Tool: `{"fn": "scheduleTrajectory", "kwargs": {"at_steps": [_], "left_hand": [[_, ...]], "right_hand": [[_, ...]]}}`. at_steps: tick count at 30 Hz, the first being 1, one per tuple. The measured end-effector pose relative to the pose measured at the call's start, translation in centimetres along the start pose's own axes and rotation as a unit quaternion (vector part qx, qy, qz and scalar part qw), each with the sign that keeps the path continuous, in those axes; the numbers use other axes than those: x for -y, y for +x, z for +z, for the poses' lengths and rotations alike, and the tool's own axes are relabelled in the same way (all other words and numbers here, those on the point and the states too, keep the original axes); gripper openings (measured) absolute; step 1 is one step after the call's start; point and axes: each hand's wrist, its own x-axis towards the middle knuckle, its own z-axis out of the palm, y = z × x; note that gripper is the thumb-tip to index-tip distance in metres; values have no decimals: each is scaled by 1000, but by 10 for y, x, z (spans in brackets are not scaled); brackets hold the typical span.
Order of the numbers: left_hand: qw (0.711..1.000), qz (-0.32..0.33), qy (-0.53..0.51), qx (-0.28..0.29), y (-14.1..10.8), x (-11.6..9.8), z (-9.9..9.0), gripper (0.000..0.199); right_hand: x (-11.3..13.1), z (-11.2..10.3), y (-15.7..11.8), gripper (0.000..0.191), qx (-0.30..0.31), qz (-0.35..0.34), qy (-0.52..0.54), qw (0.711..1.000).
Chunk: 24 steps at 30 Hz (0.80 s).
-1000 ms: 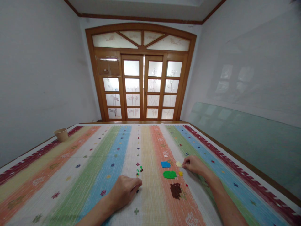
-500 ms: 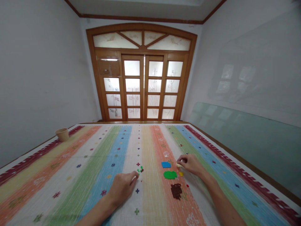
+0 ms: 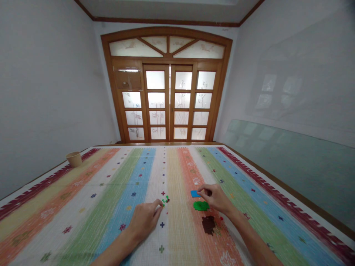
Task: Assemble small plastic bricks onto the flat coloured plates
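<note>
My left hand (image 3: 145, 218) rests on the tablecloth with thumb and fingertips pinched together; what is between them is too small to make out. Right at its fingertips lies a little cluster of small green and brown pieces (image 3: 167, 200). My right hand (image 3: 215, 196) is closed in a pinch at the right edge of a flat blue patch of pieces (image 3: 195, 193), and its fingertips hide whatever they may hold. Just nearer me is a green patch of pieces (image 3: 200, 205). Below that sits a dark brown pile of pieces (image 3: 208, 224).
A tiny red piece (image 3: 221, 218) lies under my right forearm, and a small white piece (image 3: 196, 183) lies beyond the blue patch. At the far left edge stands a beige cup (image 3: 74, 159). A striped tablecloth (image 3: 111, 207) covers the table.
My right hand has moved left, from the cream and yellow pieces to the edge of the blue patch, and now covers that spot. My left hand has barely moved.
</note>
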Motion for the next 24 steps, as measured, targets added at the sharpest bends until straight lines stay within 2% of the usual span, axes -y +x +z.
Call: {"fn": "scheduleTrajectory", "kwargs": {"at_steps": [9, 13, 18, 24], "left_hand": [[1000, 2, -6, -2, 1, 0, 1, 22], [1000, -1, 4, 17, 1, 0, 2, 23], [999, 2, 8, 37, 2, -2, -1, 24], [999, 7, -8, 30, 2, -3, -2, 23]], "right_hand": [[20, 26, -7, 17, 46, -38, 8, 998], [27, 39, -10, 13, 55, -47, -8, 997], [39, 47, -14, 14, 81, -39, -20, 996], [51, 53, -18, 12, 96, -24, -37, 994]]}}
